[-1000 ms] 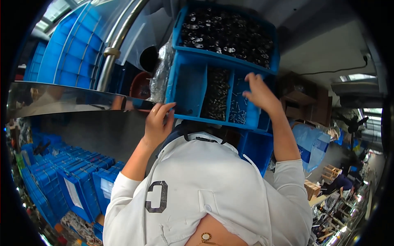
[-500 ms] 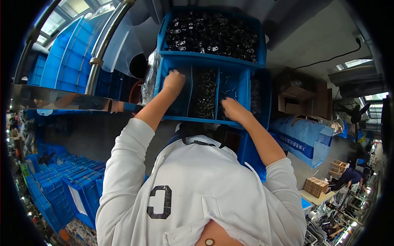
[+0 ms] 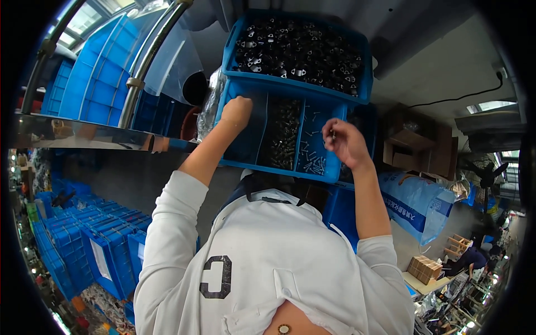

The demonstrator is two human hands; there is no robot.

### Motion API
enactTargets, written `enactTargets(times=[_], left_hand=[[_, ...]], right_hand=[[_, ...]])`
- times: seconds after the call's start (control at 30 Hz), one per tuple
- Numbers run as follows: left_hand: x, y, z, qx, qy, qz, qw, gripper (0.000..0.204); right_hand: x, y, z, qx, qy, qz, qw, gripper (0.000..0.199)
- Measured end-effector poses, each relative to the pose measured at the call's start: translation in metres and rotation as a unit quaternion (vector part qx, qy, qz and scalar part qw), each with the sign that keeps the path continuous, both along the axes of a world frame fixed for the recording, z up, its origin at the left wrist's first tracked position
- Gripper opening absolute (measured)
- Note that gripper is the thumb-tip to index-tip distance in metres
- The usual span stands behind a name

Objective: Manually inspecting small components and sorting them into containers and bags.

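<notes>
A blue divided tray (image 3: 251, 165) lies in front of me. My left hand (image 3: 237, 113) is closed over its left compartment; what its fingers hold, if anything, is hidden. Raised over the tray's right edge, my right hand (image 3: 347, 144) pinches a small metal piece (image 3: 334, 134), too small to name. Silver screws (image 3: 312, 163) lie loose in the right compartment, mostly at its near end. Many small dark metal pieces (image 3: 281, 134) fill the middle compartment. Behind the tray, a blue bin (image 3: 365, 67) holds a heap of black parts (image 3: 298, 50) with shiny metal ends.
A metal rail (image 3: 84, 133) and an upright pole (image 3: 137, 78) stand at left, beside blue crates (image 3: 95, 67). More blue crates (image 3: 89, 245) are stacked lower left. At right are an open cardboard box (image 3: 416, 139) and a blue plastic bag (image 3: 419, 201).
My right hand has lifted out of the screw compartment and moved right, now with a small piece in its fingers. My left hand stays closed over the left compartment. The view has shifted slightly.
</notes>
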State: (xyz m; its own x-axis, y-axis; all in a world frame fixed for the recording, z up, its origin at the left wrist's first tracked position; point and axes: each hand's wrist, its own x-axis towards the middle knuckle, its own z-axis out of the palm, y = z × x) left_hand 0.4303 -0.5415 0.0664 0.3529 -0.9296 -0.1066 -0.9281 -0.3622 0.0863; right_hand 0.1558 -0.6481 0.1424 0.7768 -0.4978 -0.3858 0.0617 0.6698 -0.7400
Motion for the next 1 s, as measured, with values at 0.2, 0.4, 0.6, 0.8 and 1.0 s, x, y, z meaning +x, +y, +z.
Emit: enactTargets(times=[0.2,0.4,0.6,0.8,1.0], left_hand=[[-0.003,0.03,0.041,-0.123,0.231,0.026,0.965,0.008],[-0.007,0.058,0.051,-0.211,0.372,0.132,0.894,0.014],[-0.005,0.07,0.051,-0.275,0.728,0.233,0.583,0.016],[0.0,0.063,0.036,-0.226,0.869,0.239,0.369,0.02],[-0.009,0.055,0.05,-0.191,0.886,0.238,0.35,0.023]], right_hand=[[0.086,-0.077,-0.005,-0.404,0.174,-0.006,0.898,0.03],[0.152,-0.108,-0.013,-0.672,0.442,0.221,0.552,0.037],[0.141,-0.121,-0.024,-0.52,0.371,0.161,0.752,0.031],[0.062,-0.059,0.016,-0.032,0.011,0.084,0.996,0.019],[0.008,0.009,-0.009,0.03,-0.02,0.029,0.999,0.022]])
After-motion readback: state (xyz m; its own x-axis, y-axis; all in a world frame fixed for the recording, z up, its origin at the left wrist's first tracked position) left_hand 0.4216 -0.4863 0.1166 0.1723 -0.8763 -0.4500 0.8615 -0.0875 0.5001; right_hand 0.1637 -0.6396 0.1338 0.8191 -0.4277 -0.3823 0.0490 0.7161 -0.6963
